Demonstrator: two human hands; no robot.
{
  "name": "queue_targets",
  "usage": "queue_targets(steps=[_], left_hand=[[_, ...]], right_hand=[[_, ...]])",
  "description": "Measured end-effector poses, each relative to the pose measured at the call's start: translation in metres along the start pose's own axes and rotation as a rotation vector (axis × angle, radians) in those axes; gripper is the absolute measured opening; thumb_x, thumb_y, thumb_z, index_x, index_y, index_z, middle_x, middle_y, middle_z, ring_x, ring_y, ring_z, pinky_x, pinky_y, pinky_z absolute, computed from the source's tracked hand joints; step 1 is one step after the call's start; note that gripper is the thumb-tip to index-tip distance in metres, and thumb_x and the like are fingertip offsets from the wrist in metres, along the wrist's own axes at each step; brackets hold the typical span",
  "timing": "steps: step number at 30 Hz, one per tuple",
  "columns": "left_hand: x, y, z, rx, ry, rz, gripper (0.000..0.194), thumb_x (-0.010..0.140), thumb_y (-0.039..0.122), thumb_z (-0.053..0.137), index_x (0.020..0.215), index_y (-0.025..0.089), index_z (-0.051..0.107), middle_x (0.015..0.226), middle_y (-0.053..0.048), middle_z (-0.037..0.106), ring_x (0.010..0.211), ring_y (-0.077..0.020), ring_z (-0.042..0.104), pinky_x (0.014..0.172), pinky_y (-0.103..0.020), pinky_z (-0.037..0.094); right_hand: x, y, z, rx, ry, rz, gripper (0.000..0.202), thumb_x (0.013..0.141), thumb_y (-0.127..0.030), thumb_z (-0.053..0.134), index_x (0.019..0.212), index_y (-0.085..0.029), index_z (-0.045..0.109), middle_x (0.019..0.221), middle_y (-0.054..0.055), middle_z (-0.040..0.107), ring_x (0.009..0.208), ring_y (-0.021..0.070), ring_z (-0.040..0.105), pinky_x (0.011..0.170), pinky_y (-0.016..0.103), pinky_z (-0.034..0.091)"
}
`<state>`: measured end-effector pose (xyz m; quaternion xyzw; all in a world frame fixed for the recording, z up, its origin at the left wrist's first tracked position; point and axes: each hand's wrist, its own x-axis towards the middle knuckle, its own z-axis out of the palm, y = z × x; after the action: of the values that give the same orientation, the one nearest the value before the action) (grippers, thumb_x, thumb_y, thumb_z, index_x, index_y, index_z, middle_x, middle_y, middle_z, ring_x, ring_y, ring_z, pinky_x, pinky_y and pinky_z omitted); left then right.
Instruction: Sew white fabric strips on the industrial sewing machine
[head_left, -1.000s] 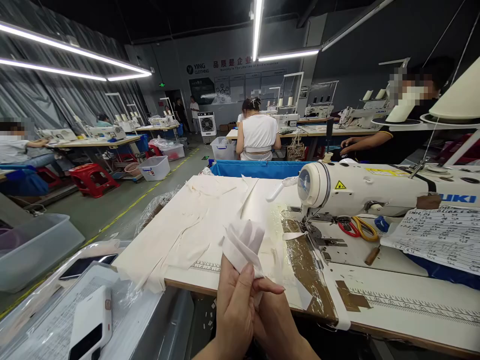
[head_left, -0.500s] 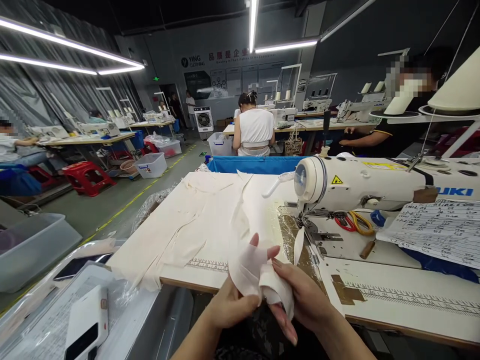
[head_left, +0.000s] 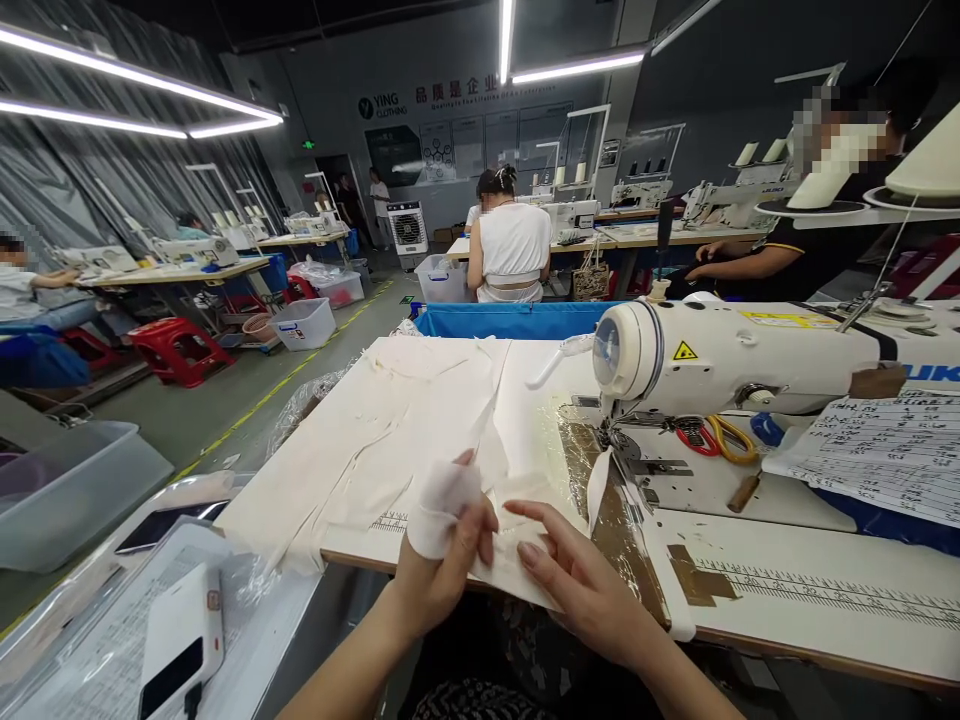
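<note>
White cloth (head_left: 446, 490) sits wrapped round the person's left hand, above the near edge of the table (head_left: 810, 630). That table is the biggest thing in front of us. On its right stands the cream sewing machine (head_left: 705, 360), its head end toward the middle. Left of it, thin pale cloth pieces (head_left: 360, 430) lie spread and overlapping, creased in places. A handwritten sheet (head_left: 862, 440) lies just in front of the machine's arm, with scissors (head_left: 727, 440) near it, and a narrow white strip (head_left: 598, 490) trails by the needle.

From where I stand, the wrapped cloth looks light, soft and limp, likely to fold wherever it isn't supported. I'd take it by the doubled edge, between thumb and fingertips, and not pull hard.

Now the hands: the left hand (head_left: 439, 580) is bent round the cloth, thumb laid over it, one fingertip poking out above. The right hand (head_left: 581, 590) is just beside, thumb and forefinger parted; I can't tell whether its lower fingers touch any fabric.
</note>
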<state>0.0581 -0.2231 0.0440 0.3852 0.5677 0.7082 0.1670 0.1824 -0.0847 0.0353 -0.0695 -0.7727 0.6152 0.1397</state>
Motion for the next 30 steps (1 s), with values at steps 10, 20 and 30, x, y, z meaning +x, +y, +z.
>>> queue_targets(steps=[10, 20, 30], left_hand=[[0.033, 0.006, 0.010, -0.113, -0.016, -0.187, 0.048, 0.089, 0.062, 0.056, 0.081, 0.015, 0.063, 0.067, -0.001, 0.056, 0.063, -0.0129, 0.053, 0.062, -0.025, 0.044], [-0.011, -0.006, 0.022, -0.078, -0.243, -0.391, 0.055, 0.083, 0.067, 0.062, 0.069, 0.014, 0.067, 0.054, -0.003, 0.059, 0.048, -0.0124, 0.053, 0.050, -0.025, 0.047], [0.072, 0.060, -0.120, -0.062, 0.668, -0.018, 0.023, 0.098, 0.024, 0.051, 0.100, 0.009, 0.069, 0.085, -0.003, 0.073, 0.079, -0.0103, 0.065, 0.068, -0.015, 0.052]], right_hand=[[-0.007, -0.014, 0.001, -0.563, 0.106, -0.402, 0.023, 0.102, -0.021, 0.041, 0.093, -0.020, 0.061, 0.076, 0.001, 0.064, 0.066, 0.0140, 0.061, 0.061, 0.024, 0.046], [-0.008, -0.022, -0.003, -0.236, 0.213, -0.244, 0.032, 0.103, -0.035, 0.044, 0.079, -0.021, 0.060, 0.071, 0.000, 0.059, 0.066, 0.0143, 0.055, 0.063, 0.025, 0.045], [-0.032, 0.012, -0.055, 0.348, 0.666, -0.096, 0.040, 0.093, -0.051, 0.062, 0.068, -0.023, 0.047, 0.053, -0.006, 0.035, 0.052, 0.0123, 0.038, 0.051, 0.025, 0.037]])
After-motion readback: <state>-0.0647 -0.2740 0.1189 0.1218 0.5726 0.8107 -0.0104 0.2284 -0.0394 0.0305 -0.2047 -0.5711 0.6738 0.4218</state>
